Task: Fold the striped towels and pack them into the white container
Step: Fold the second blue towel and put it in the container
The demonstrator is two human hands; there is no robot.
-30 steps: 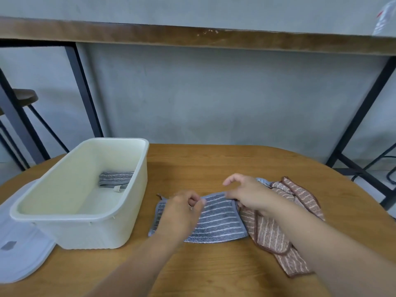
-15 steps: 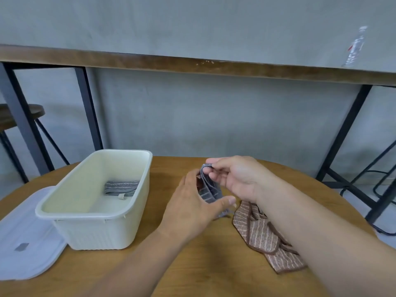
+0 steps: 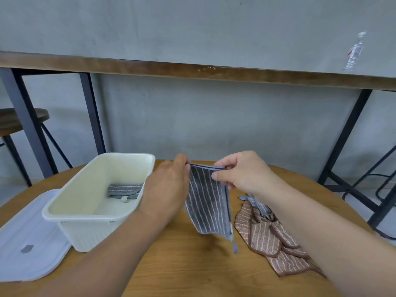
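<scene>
You held the grey towel with thin pale stripes (image 3: 206, 202) up in the middle of the frame, clear of the round wooden table (image 3: 192, 273). Your left hand (image 3: 166, 189) had its fingers curled at the towel's upper left corner, with the fingertips hidden behind the cloth edge, so the exact pinch could not be seen. Your right hand (image 3: 242, 172) pinched the upper right corner, the thumb (image 3: 218, 175) pressed on the near face of the fabric and the other fingers bent over the top hem. The folded top edge ran straight between your two hands, and the rest of the towel hung down below your fingers, tapering to a loose corner with a small grey loop just above the tabletop.

To the lower right, partly under your right forearm, the crumpled brown towel with pale stripes and dark brown trim (image 3: 270, 239) lay on the table, with a bit of grey cloth (image 3: 257, 205) on top of it. At the left, the white rectangular plastic container (image 3: 70, 206) stood open on the table, and a folded grey striped towel (image 3: 124, 190) lay in its bottom, toward the right wall. The flat white lid (image 3: 27, 241) rested on the table at the far left, touching the container's base.
</scene>
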